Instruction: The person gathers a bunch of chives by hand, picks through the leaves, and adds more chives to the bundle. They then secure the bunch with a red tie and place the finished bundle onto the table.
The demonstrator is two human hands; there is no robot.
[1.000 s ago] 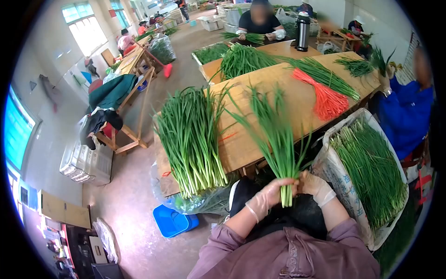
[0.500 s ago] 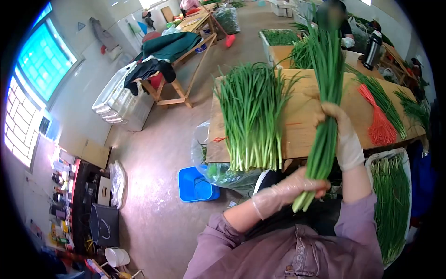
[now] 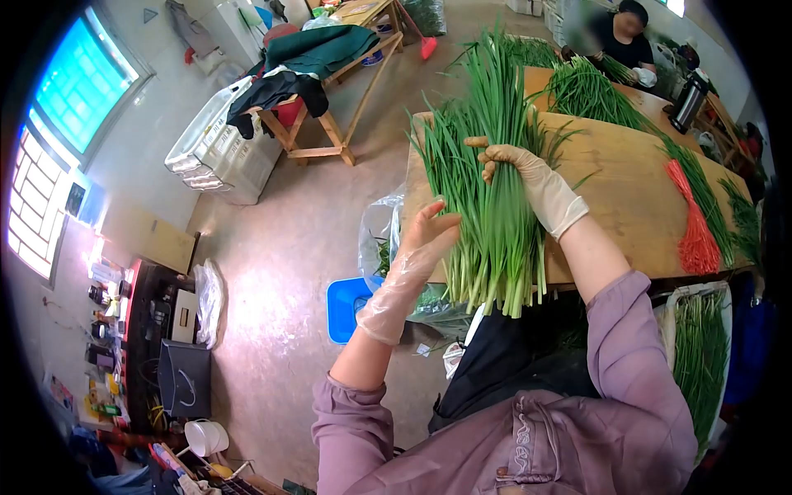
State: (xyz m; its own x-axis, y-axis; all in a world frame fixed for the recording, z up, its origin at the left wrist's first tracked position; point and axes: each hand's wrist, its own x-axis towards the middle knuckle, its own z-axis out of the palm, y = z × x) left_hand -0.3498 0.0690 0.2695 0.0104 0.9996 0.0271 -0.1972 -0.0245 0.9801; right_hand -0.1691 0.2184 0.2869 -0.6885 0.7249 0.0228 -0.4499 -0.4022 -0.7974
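A bunch of garlic chives [image 3: 497, 99], green leaves pointing away and pale stems towards me, lies at the near left edge of the wooden table [image 3: 627, 181]. My right hand [image 3: 513, 165], in a thin glove, is closed around its upper middle. The bunch rests on or against a spread pile of chives [image 3: 454, 165]; where one ends and the other begins is hard to see. Left of the stems, my left hand [image 3: 429, 231], in a clear plastic glove, is raised with fingers apart and holds nothing.
A bundle of red ties [image 3: 697, 223] lies on the table's right side beside more chives. A crate of chives [image 3: 700, 355] stands at my right. On the floor are a blue bin [image 3: 346, 309] and a plastic bag [image 3: 379, 223]. Across the table sits another person [image 3: 623, 41].
The chive bunch has moved left and down from mid-air onto the pile, with my right hand on it. My left hand has let go of its stems and moved left. The view has shifted.
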